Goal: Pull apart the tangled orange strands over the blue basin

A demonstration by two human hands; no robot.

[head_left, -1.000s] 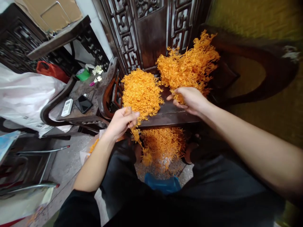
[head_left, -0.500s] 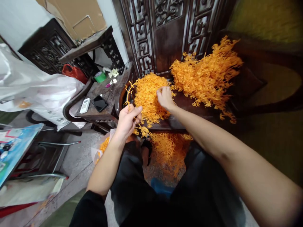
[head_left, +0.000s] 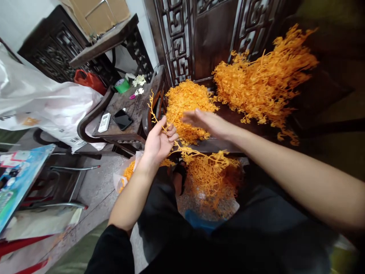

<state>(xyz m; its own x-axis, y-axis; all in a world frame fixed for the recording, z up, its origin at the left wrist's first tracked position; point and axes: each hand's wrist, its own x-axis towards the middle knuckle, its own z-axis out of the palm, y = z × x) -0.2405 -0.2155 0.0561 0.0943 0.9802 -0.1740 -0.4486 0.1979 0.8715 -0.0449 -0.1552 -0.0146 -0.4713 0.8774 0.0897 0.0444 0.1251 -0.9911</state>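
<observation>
My left hand (head_left: pixel 159 144) is closed around an orange branched stem (head_left: pixel 196 152). A thin forked end rises above the thumb, and a longer part with small knobbly tufts trails to the right below the hand. My right hand (head_left: pixel 203 121) is stretched out with its fingers extended, slightly blurred, in front of a pile of small orange pieces (head_left: pixel 188 97) on the dark wooden seat; nothing shows in it. Right of that pile lies a larger heap of orange branched stems (head_left: pixel 265 83). Bare-looking orange twigs (head_left: pixel 211 179) are massed below the seat edge, between my knees.
At left, a dark wooden side table (head_left: pixel 137 121) holds a phone (head_left: pixel 122 119), a white remote-like device (head_left: pixel 104 122), green tape (head_left: pixel 122 86) and white flowers (head_left: pixel 139 80). A large white bag (head_left: pixel 57 110) lies farther left. Carved wooden backing (head_left: pixel 213 38) rises behind the seat.
My right hand has opened from a closed pinch over the pile. The stem's tufted length now extends farther right from my left hand, which has turned palm-up. The camera view has shifted slightly.
</observation>
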